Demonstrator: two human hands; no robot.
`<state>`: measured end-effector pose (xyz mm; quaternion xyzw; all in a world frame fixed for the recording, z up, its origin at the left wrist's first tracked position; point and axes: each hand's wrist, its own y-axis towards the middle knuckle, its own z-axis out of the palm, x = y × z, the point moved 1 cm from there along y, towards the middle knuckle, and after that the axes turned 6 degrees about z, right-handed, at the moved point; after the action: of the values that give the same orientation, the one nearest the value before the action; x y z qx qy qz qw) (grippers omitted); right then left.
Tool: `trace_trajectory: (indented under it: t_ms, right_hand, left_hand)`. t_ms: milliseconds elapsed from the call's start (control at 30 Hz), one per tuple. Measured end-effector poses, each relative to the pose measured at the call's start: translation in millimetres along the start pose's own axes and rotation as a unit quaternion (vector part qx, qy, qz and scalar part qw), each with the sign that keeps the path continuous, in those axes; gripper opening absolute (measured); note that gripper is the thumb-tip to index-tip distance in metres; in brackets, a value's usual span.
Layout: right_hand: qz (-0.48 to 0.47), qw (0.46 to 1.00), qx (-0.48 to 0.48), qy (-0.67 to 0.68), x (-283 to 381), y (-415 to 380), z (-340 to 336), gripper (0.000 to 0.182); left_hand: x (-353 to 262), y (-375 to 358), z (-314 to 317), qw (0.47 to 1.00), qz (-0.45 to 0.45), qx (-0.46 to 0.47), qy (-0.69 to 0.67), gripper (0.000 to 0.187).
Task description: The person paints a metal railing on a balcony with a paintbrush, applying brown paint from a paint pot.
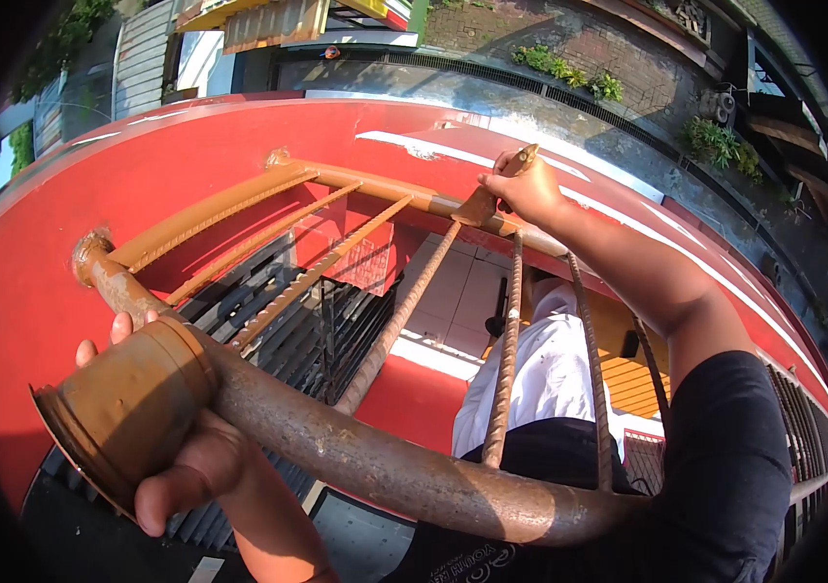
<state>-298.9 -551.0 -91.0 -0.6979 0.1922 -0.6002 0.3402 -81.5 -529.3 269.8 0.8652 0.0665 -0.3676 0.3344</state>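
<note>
Diagonally, the brush (481, 204) points its bristles (469, 213) lower left at the pipe (426, 201).

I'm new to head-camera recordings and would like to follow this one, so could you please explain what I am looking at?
Certainly. There is no machine here: these are a person's own bare hands, seen from a camera worn on the head, looking forward and down. The right hand grips a brush, its bristles against a metal frame. The left hand holds a brown container; its inside is hidden from view. There is no tabletop; the frame of pipe and ribbed bars meets a red wall. Some bars at the upper left look orange-brown, while others look darker and rusty.
</note>
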Motion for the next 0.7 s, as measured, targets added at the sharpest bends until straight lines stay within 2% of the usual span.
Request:
trace_trajectory:
  t_ms: [67,133,200,233,333,367,467,500,600,633,700]
  right_hand:
    - [0.029,0.994,-0.002,0.103,7,3,-11,0.023]
    - [0.002,0.982,-0.045,0.184,11,2,-9,0.024]
    - [-0.008,0.992,0.004,0.127,5,-4,-3,0.023]
    - [-0.004,0.999,0.029,0.043,6,-8,-5,0.023]
    - [0.008,0.997,0.002,0.078,21,-12,-21,0.026]
    - [-0.004,0.987,0.001,0.159,24,-15,-22,0.025]
    - [-0.036,0.991,0.046,0.120,22,-24,-10,0.025]
    - [-0.080,0.995,0.044,0.039,15,-19,-10,0.025]
    - [-0.011,0.995,0.002,0.096,29,-15,-21,0.023]
    - [-0.017,0.989,-0.009,0.148,29,-14,-16,0.023]
    - [-0.015,0.997,0.034,0.073,24,-19,-12,0.023]
  left_hand:
    - [0,1,-1,1.000,-0.003,0.004,-0.003,0.133]
    - [1,0,-1,1.000,-0.004,0.003,-0.010,0.133]
    - [1,-2,0,1.000,-0.004,-0.003,-0.010,0.133]
    - [1,0,0,1.000,-0.002,-0.005,-0.010,0.133]
    - [-4,-1,4,1.000,0.011,-0.004,0.022,0.132]
    - [-3,-1,2,1.000,0.008,-0.004,0.010,0.132]
    - [1,-2,1,1.000,0.005,-0.003,-0.011,0.131]
    - [0,-2,2,1.000,0.010,-0.004,-0.002,0.131]
    - [0,0,0,1.000,0.017,-0.011,0.006,0.130]
    - [0,-1,1,1.000,0.016,-0.011,0.002,0.131]
    - [1,-2,0,1.000,0.011,-0.010,-0.003,0.131]
